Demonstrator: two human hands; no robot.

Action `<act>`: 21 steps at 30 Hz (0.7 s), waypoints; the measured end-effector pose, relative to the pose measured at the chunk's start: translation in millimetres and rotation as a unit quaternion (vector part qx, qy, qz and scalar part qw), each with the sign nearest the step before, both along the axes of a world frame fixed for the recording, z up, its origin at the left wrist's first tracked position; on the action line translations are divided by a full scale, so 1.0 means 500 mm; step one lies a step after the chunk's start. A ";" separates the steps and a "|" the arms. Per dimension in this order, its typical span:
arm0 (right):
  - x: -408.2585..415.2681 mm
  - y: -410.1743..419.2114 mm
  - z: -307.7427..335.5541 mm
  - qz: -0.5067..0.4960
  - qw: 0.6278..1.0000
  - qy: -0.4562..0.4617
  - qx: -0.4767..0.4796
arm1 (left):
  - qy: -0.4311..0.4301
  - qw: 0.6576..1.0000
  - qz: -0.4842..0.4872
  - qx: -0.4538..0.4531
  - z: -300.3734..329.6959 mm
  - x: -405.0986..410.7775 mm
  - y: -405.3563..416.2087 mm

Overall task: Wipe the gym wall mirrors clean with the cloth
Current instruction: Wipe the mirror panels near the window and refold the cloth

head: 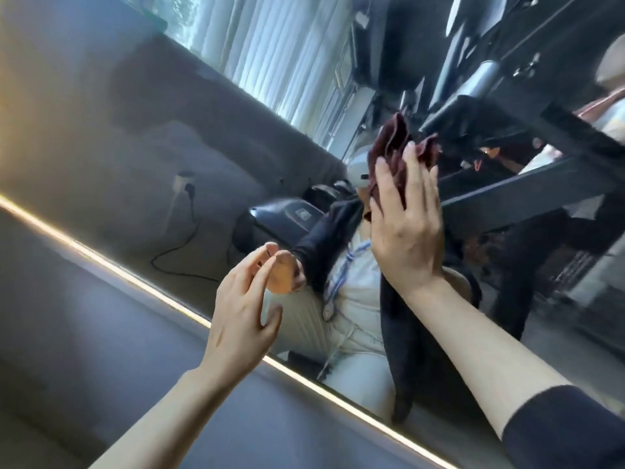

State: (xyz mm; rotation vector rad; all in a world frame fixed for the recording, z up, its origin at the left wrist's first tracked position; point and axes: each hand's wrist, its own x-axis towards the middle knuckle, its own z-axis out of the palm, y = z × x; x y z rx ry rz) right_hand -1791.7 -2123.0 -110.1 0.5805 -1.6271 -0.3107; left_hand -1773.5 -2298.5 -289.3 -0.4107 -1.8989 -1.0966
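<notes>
Your right hand [406,228] presses the maroon cloth [395,154] flat against the wall mirror [236,137], fingers straight and together. Your left hand [241,313] hovers near the glass, fingers loosely spread, holding nothing.

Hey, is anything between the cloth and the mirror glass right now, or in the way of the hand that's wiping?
Nothing visible. The right hand presses the dark red cloth flat against the mirror with straight fingers. The left hand is lower left, fingertips at the glass, clear of the cloth.

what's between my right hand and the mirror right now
The cloth: head view shows the right hand pressing it flat against the mirror.
</notes>
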 end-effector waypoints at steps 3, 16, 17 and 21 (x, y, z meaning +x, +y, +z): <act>0.005 -0.006 -0.123 0.006 0.953 -0.119 0.280 | -0.012 1.000 -0.007 0.021 -0.018 -0.002 -0.004; -0.082 -0.213 -0.210 0.029 0.892 -0.144 0.427 | -0.108 0.953 0.075 0.274 -0.043 -0.040 -0.098; -0.089 -0.224 -0.191 0.026 0.874 -0.146 0.463 | -0.114 0.947 0.081 0.291 -0.043 -0.042 -0.108; -0.138 -0.316 0.002 0.037 0.982 -0.022 0.181 | -0.142 0.934 0.091 0.315 -0.034 -0.052 -0.136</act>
